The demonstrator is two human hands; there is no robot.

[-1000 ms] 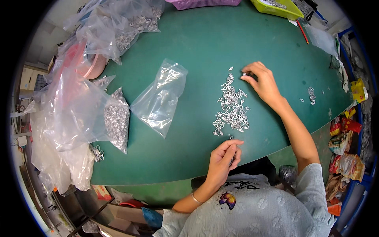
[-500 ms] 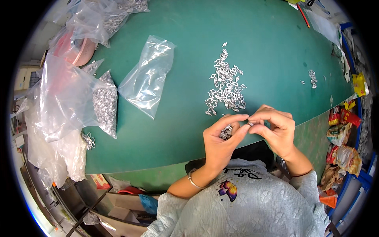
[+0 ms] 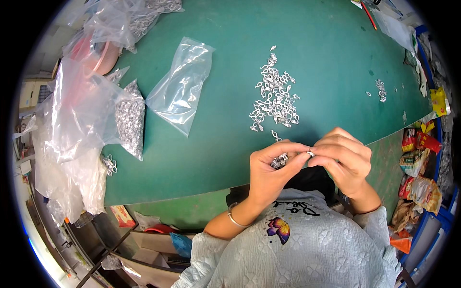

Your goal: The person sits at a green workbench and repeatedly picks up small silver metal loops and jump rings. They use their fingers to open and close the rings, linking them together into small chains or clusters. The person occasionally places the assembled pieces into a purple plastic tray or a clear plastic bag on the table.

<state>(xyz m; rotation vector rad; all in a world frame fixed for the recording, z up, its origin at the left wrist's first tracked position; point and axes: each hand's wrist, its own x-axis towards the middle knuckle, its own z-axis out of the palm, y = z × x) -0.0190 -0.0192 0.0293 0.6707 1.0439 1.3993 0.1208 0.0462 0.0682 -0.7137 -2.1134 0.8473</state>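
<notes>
The left hand (image 3: 269, 173), wrist raised, curled around a cluster of metal pieces (image 3: 279, 161), its thumb and index finger reaching rightward to one small piece (image 3: 310, 153). The right hand (image 3: 346, 161) met it there, knuckles up, gripping that piece between thumb and fingertips. Beyond, from the left, lay a filled plastic bag (image 3: 129, 120), a flat clear bag (image 3: 182, 84), a loose silvery pile (image 3: 277, 98) past the left hand, and a smaller heap (image 3: 381, 90).

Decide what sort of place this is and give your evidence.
Probably a small workshop: metal pieces lie heaped on a green table, with a full bag to their left.
</notes>
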